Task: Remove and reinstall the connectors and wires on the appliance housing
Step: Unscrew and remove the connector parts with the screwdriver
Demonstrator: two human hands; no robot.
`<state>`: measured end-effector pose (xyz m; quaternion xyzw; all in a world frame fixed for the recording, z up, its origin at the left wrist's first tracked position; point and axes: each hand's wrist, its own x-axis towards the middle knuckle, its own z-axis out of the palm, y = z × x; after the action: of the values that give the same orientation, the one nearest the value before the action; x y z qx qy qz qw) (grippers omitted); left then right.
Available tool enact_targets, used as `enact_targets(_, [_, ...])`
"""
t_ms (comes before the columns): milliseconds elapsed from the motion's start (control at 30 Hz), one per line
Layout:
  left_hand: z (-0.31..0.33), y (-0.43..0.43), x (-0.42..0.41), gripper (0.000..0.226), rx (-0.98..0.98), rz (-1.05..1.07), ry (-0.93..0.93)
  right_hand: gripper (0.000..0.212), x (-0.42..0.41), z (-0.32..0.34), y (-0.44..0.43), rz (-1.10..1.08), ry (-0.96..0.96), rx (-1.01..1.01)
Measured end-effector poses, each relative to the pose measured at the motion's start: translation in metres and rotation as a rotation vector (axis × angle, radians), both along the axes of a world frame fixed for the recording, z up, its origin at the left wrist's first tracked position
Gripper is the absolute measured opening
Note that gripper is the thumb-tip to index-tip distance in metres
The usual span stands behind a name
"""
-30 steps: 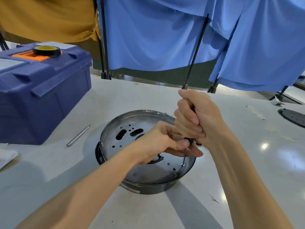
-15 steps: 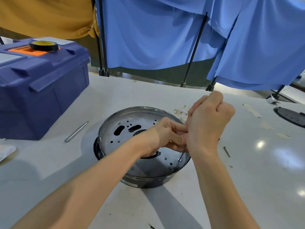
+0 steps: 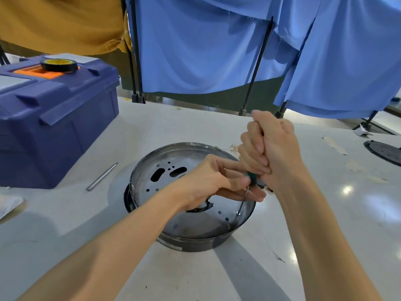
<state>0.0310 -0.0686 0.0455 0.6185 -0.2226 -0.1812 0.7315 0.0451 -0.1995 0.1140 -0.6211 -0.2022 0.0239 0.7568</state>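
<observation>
One metal housing [image 3: 217, 242] sits on the white table [image 3: 325, 213] near one blue toolbox [image 3: 54, 127]. The right hand [image 3: 273, 155] clenches the one screwdriver [image 3: 244, 199] by its handle; the left hand [image 3: 208, 181] pinches its shaft, tip on one screw [image 3: 238, 213].

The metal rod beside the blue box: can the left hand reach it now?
Probably yes. The metal rod lies on bare table left of the housing, nothing between, but the left hand must first let go of the screwdriver it steadies.
</observation>
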Motion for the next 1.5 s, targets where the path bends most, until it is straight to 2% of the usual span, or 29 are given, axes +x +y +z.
enact_targets(100, [0.001,-0.005,0.0,0.02,0.003,0.016,-0.007,0.053,-0.01,-0.006,0.009,-0.333,-0.077,0.046])
enact_targets(167, [0.001,-0.006,0.001,0.018,0.019,0.027,-0.007,0.055,-0.013,-0.012,0.018,-0.55,-0.185,-0.005])
enact_targets(233, [0.0,-0.007,0.001,0.03,0.044,0.044,-0.01,0.058,-0.015,-0.018,0.026,-0.785,-0.254,-0.085])
enact_targets(300, [0.001,-0.009,-0.001,0.032,0.069,0.04,-0.008,0.061,-0.02,-0.023,0.032,-0.876,-0.282,-0.066])
enact_targets(367, [0.002,-0.007,-0.003,0.027,0.057,0.036,0.003,0.061,-0.02,-0.023,0.03,-0.759,-0.255,-0.008])
enact_targets(400, [0.002,-0.006,-0.004,0.023,0.039,0.03,0.011,0.061,-0.016,-0.019,0.024,-0.611,-0.184,0.013])
enact_targets(500, [0.002,-0.003,-0.001,0.02,0.007,-0.029,0.032,0.064,0.002,0.003,-0.002,0.128,0.12,0.025])
enact_targets(533, [0.002,-0.004,-0.001,0.02,0.009,-0.034,0.036,0.067,0.009,0.009,-0.009,0.309,0.154,-0.003])
enact_targets(600, [0.001,-0.006,0.0,0.019,0.01,-0.042,0.04,0.067,0.016,0.012,-0.014,0.485,0.15,-0.073])
enact_targets(667, [-0.001,-0.004,0.001,0.018,0.006,-0.053,0.038,0.067,0.017,0.009,-0.009,0.511,0.152,-0.077])
enact_targets(800, [-0.003,0.002,0.0,0.023,-0.015,-0.06,0.021,0.069,0.007,0.003,-0.003,0.341,0.056,-0.023])
enact_targets(933, [-0.004,0.001,0.002,0.031,-0.036,-0.057,0.041,0.065,-0.004,0.002,0.002,0.083,-0.018,-0.006])
enact_targets(1167, [-0.007,0.004,0.005,0.022,-0.081,-0.08,0.061,0.049,-0.014,-0.003,0.021,-0.263,-0.126,-0.009])
enact_targets(1333, [-0.007,0.003,0.008,0.024,-0.061,-0.061,0.079,0.066,-0.018,-0.012,0.029,-0.492,-0.238,-0.035])
enact_targets(1500, [-0.005,-0.002,0.006,0.031,-0.064,-0.036,0.091,0.056,-0.017,-0.015,0.033,-0.795,-0.265,-0.053])
